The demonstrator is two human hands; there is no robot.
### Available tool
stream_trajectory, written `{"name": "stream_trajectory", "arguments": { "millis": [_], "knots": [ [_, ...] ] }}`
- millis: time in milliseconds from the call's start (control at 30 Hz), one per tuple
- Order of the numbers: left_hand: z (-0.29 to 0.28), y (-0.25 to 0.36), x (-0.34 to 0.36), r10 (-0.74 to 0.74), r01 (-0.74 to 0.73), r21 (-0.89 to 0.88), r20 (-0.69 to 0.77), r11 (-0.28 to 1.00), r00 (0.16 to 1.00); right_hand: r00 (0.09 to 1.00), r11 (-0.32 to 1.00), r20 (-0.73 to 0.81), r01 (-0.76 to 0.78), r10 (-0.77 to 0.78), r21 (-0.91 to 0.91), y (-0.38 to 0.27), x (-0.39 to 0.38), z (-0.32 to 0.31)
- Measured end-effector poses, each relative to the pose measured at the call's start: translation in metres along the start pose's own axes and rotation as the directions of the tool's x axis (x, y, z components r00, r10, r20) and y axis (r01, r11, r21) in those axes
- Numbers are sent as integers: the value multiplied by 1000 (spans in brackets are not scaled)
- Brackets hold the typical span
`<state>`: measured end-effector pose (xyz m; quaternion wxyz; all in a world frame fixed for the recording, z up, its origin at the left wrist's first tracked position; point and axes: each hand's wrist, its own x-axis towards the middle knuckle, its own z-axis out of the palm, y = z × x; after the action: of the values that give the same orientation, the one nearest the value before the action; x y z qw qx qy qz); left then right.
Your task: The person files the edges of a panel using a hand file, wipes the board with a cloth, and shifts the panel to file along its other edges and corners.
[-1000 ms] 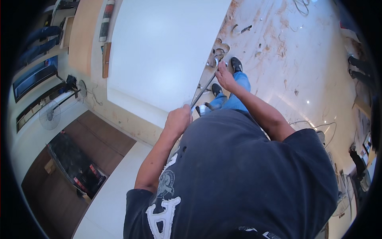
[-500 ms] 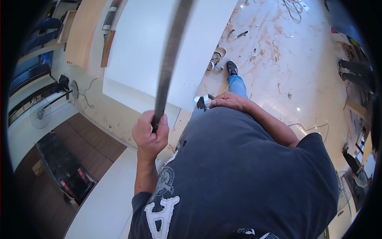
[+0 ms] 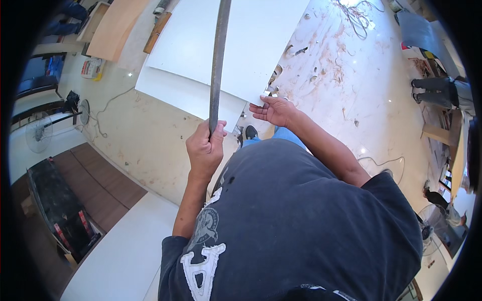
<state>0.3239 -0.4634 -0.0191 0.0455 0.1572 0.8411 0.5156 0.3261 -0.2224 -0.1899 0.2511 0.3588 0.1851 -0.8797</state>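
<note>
My left hand (image 3: pixel 205 150) is wrapped round the lower end of a long, narrow grey metal bar (image 3: pixel 219 60). The bar rises away from me over a large white board (image 3: pixel 186 45), its far end cut off by the top edge of the view. Under that board, another white panel (image 3: pixel 165 90) sticks out on the near side. My right hand (image 3: pixel 277 111) is by the near right corner of the white boards, with its fingers stretched out and nothing visible in them. Whether its fingertips touch the corner I cannot tell.
Wood shavings (image 3: pixel 321 67) and a coiled cable (image 3: pixel 357 20) lie on the shiny floor at the right. A standing fan (image 3: pixel 40 131) and a black padded case (image 3: pixel 57 200) are at the left. Someone in dark trousers (image 3: pixel 432 90) stands at the far right.
My right hand has moved forward from my waist to the board's corner, its fingers now stretched out. My left hand, still round the bar, has shifted slightly right and forward, and the bar is more upright.
</note>
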Motion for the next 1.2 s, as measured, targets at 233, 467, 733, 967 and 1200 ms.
{"name": "stream_trajectory", "arguments": {
  "millis": [233,467,733,967,1200],
  "knots": [
    [6,7,13,-190,183,62,121,981,974,990,988,-10,-139,139,-67,-8,15,-3],
    [29,19,32,-262,6,592,348,806,900,988,919,-73,99,-136,-381,0,13,-6],
    [90,4,59,-392,-74,711,467,699,792,958,931,43,264,-284,252,3,5,19],
    [129,8,73,-550,-69,822,438,565,711,979,919,-147,187,-144,348,-5,13,28],
    [136,3,76,-615,-43,859,400,511,679,979,943,-178,148,-97,299,-7,9,28]
  ]
}}
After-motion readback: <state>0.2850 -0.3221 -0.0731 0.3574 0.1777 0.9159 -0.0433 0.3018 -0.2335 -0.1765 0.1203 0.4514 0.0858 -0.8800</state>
